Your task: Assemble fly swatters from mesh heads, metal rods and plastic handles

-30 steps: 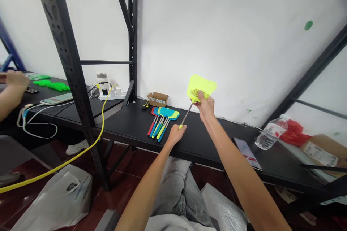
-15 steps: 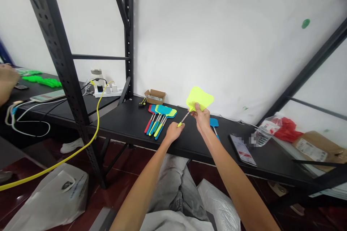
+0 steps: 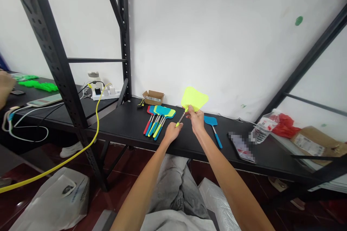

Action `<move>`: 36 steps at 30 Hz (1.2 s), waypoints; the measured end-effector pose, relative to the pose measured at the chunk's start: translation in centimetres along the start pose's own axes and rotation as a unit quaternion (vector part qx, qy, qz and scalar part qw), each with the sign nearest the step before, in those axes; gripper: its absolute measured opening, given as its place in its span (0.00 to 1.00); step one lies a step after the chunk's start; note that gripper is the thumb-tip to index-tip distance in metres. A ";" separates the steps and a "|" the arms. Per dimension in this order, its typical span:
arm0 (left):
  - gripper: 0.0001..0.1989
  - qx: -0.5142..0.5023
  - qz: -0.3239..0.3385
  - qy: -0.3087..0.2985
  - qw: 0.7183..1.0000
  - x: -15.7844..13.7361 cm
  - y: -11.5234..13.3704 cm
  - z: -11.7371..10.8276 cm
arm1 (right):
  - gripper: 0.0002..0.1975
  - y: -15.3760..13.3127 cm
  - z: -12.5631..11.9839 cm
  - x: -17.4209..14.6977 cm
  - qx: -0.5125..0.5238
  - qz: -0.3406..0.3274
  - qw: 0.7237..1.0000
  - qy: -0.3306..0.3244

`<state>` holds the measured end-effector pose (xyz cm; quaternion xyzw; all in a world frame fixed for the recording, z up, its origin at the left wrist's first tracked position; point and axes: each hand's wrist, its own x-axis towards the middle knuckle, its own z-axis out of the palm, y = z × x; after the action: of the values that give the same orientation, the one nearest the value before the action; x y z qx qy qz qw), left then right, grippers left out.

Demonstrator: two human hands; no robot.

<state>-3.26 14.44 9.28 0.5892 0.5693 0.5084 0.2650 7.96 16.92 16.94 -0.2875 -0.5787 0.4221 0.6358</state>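
A yellow-green fly swatter (image 3: 194,97) is held up over the black shelf between my two hands, its perforated head tilted toward the upper right. My left hand (image 3: 172,131) is closed around its handle, with a bit of the yellow grip showing. At the neck, just below the head, my right hand (image 3: 195,118) pinches it between thumb and fingers. Left of my hands lies a fanned pile of fly swatters (image 3: 159,115) with red, blue and yellow-green heads and metal shafts. One blue fly swatter (image 3: 214,128) lies alone to the right of my right forearm.
A small open cardboard box (image 3: 153,97) stands at the back. To the right are a phone (image 3: 242,148), a plastic bottle (image 3: 267,126), a red bag (image 3: 286,125) and a brown package (image 3: 314,142). Another person's hand (image 3: 5,86) shows far left, beyond the yellow cable (image 3: 98,115).
The held swatter has drawn closer to my left hand, and less of its metal shaft shows between my hands. The lone blue swatter is now fully uncovered by my right arm.
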 end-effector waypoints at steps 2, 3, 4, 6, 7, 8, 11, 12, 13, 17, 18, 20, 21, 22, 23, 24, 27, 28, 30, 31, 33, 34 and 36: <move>0.24 -0.005 0.002 -0.001 1.000 0.0 0.0 0.0 | 0.20 0.2 0.2 -0.2 -0.005 -0.002 1.000 -0.002; 0.24 -0.007 0.002 -0.002 1.000 0.0 0.0 -0.1 | 0.20 0.3 0.3 -0.2 -0.005 -0.003 1.000 -0.003; 0.24 -0.010 0.003 -0.003 1.000 0.0 0.0 -0.1 | 0.21 0.3 0.4 -0.3 -0.005 -0.003 1.000 -0.005; 0.23 -0.013 0.004 -0.006 1.000 0.0 -0.1 -0.1 | 0.20 0.3 0.5 -0.3 -0.001 -0.003 1.000 -0.005; 0.23 -0.014 0.004 -0.006 1.000 0.1 -0.1 -0.1 | 0.20 0.3 0.5 -0.4 0.002 -0.002 1.000 -0.005; 0.23 -0.015 0.005 -0.007 1.000 0.1 -0.1 -0.1 | 0.20 0.3 0.5 -0.5 0.006 0.000 1.000 -0.006; 0.23 -0.016 0.007 -0.005 1.000 0.1 0.0 -0.2 | 0.19 0.6 0.4 -1.3 0.004 0.023 0.999 -0.039; 0.23 -0.017 0.009 -0.005 1.000 0.1 0.1 -0.2 | 0.19 0.9 0.4 -1.7 -0.002 0.033 0.997 -0.063; 0.23 -0.017 0.011 -0.004 1.000 0.0 0.1 -0.2 | 0.19 1.2 0.4 -2.1 -0.008 0.041 0.995 -0.088; 0.23 -0.010 0.019 -0.006 1.000 0.0 0.3 -0.2 | 0.17 2.6 0.0 -3.1 -0.032 0.042 0.990 -0.134; 0.23 -0.007 0.021 -0.008 1.000 0.0 0.3 -0.2 | 0.17 2.8 -0.3 -2.8 -0.037 0.041 0.991 -0.125; 0.22 0.000 0.027 -0.017 1.000 -0.1 0.4 0.0 | 0.18 2.8 -1.5 -1.7 -0.039 0.046 0.995 -0.084; 0.21 0.004 0.028 -0.023 0.999 -0.2 0.4 0.1 | 0.19 2.6 -2.3 -0.9 -0.037 0.052 0.997 -0.051; 0.20 0.005 0.028 -0.029 0.999 -0.2 0.5 0.2 | 0.19 2.4 -3.3 0.0 -0.035 0.057 0.998 -0.012; 0.19 0.003 0.028 -0.036 0.999 -0.3 0.5 0.2 | 0.19 2.1 -4.4 0.9 -0.037 0.064 0.997 0.022; 0.18 -0.001 0.027 -0.042 0.999 -0.4 0.6 0.2 | 0.19 1.8 -5.6 1.8 -0.055 0.073 0.995 0.044; 0.17 -0.019 0.030 -0.052 0.998 -0.6 0.6 0.2 | 0.17 1.0 -9.4 3.5 -0.237 0.110 0.964 0.055; 0.17 -0.022 0.032 -0.054 0.998 -0.6 0.6 0.1 | 0.16 0.8 -10.5 3.8 -0.321 0.120 0.938 0.049; 0.17 -0.022 0.036 -0.054 0.998 -0.6 0.5 0.1 | 0.12 0.7 -12.4 3.8 -0.382 0.133 0.913 0.050; 0.17 -0.021 0.037 -0.052 0.998 -0.6 0.5 0.1 | 0.10 0.7 -13.1 3.7 -0.413 0.138 0.898 0.054; 0.17 -0.020 0.040 -0.048 0.998 -0.6 0.4 0.2 | 0.09 1.1 -13.9 3.2 -0.507 0.148 0.847 0.060; 0.17 -0.020 0.041 -0.047 0.998 -0.6 0.3 0.2 | 0.11 1.3 -14.1 2.9 -0.561 0.154 0.812 0.058; 0.17 -0.018 0.044 -0.046 0.998 -0.6 0.3 0.2 | 0.14 2.0 -14.2 2.4 -0.646 0.162 0.745 0.042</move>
<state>-2.88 13.89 9.30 0.6312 0.5208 0.5025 0.2790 21.34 21.66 14.06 -0.7364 -0.6305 0.0317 0.2432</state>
